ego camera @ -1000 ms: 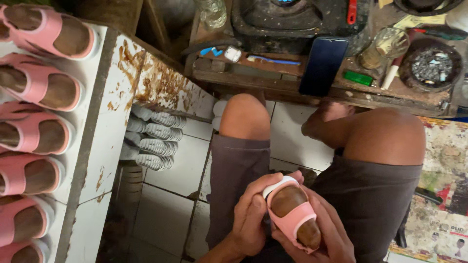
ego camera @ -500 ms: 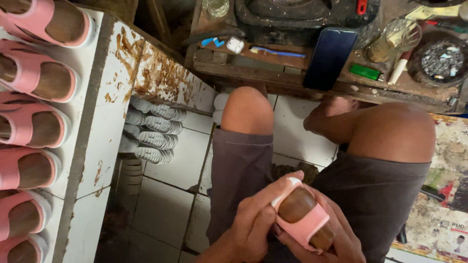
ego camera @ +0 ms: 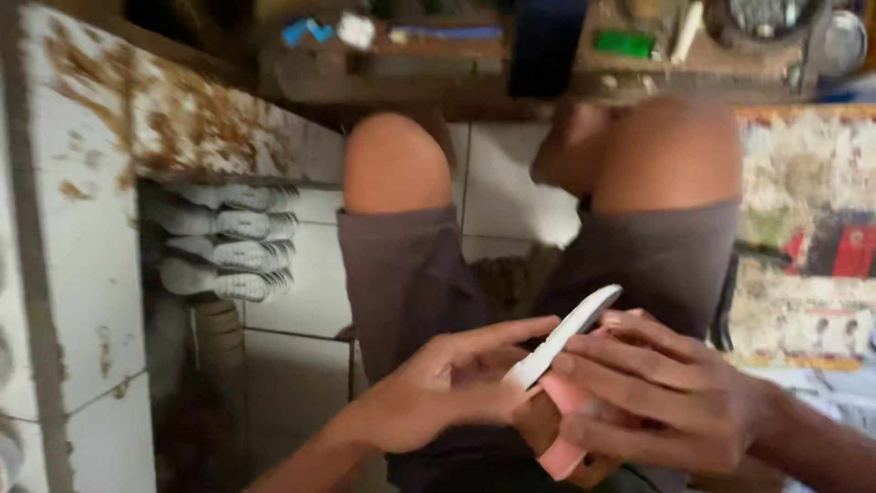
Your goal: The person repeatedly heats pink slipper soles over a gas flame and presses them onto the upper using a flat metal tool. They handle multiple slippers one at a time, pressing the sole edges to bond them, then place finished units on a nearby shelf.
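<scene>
Lower centre of frame: both hands clamped on a pink sandal [ego camera: 558, 402], white sole turned up. Left hand [ego camera: 438, 402] grips its side, right hand [ego camera: 671, 402] wraps over the strap. Blurred.

The whole view is softened by motion blur, and no edge is drawn sharply. Soft daylight is spread evenly, without glare. The wooden bench [ego camera: 511, 78] at the top is left dim and smeared. Deep shadow is seen under the white shelf [ego camera: 82, 274] at the lower left.
</scene>
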### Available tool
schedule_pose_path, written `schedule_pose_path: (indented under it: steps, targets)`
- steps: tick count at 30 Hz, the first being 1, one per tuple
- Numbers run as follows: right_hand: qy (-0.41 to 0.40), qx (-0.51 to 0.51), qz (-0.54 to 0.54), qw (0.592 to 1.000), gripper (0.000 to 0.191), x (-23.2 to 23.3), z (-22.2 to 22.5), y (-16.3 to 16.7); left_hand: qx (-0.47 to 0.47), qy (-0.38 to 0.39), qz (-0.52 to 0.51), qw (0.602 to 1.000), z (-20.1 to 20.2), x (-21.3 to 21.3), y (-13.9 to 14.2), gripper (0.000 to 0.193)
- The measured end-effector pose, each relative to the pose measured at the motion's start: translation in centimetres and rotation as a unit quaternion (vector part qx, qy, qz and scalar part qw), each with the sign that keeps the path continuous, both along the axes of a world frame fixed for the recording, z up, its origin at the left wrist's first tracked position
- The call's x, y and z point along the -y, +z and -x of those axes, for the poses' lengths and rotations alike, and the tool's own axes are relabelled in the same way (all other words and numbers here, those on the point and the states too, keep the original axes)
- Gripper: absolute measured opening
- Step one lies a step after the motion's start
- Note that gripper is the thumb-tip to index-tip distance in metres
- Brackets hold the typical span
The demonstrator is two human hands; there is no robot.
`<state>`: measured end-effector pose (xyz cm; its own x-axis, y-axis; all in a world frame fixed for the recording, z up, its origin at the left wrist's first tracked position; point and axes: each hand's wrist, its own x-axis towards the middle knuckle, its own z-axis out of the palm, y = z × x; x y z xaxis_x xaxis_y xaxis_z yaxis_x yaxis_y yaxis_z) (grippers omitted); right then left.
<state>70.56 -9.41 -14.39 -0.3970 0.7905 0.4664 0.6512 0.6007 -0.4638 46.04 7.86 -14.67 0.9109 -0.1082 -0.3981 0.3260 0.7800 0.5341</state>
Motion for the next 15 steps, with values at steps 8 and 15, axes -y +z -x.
schedule_pose_path:
  steps: [8,15]
  targets:
    - [-0.322,-0.541,0.277,0.726,0.072,5.7,0.6,-1.5,0.011,0.066,0.061,0.996,-1.2,3.1,-1.9,0.088]
    - [-0.286,-0.615,0.345,0.648,0.06,9.4,5.3,-2.3,0.039,0.081,0.048,0.995,-1.2,7.7,-3.2,0.074]
